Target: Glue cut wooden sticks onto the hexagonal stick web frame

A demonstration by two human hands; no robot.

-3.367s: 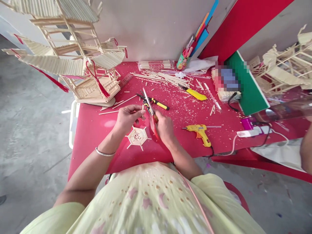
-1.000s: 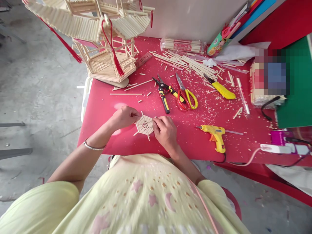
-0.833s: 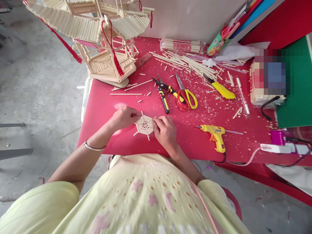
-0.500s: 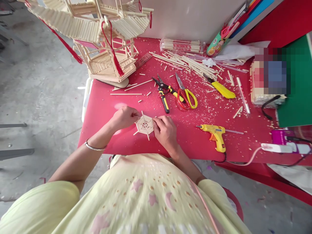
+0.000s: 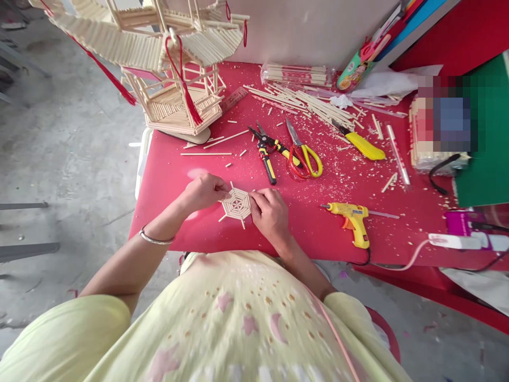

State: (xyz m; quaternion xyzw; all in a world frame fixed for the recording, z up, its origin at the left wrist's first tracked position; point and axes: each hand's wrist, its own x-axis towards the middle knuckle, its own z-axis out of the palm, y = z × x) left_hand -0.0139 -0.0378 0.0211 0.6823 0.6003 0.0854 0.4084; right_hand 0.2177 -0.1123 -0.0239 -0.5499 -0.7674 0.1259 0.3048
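Between my hands, just above or on the red table (image 5: pixel 159 212), is a small hexagonal stick web (image 5: pixel 236 204) built of pale wooden sticks, its spoke ends jutting past the rings. My left hand (image 5: pixel 202 191) pinches its upper left side with closed fingers. On the opposite side, my right hand (image 5: pixel 272 212) grips the right edge between thumb and fingers. The fingertips partly cover the spokes there. Whether the web touches the tabletop I cannot tell.
A stick pagoda (image 5: pixel 178 106) with red tassels stands back left. Pliers (image 5: pixel 270 151), scissors (image 5: pixel 302 154) and a yellow utility knife (image 5: pixel 363 146) lie beyond my hands. A corded glue gun (image 5: pixel 352 217) rests at right. Loose sticks (image 5: pixel 318 106) and shavings cover the back.
My hands and the stick web stay almost in place. The view has shifted very slightly.
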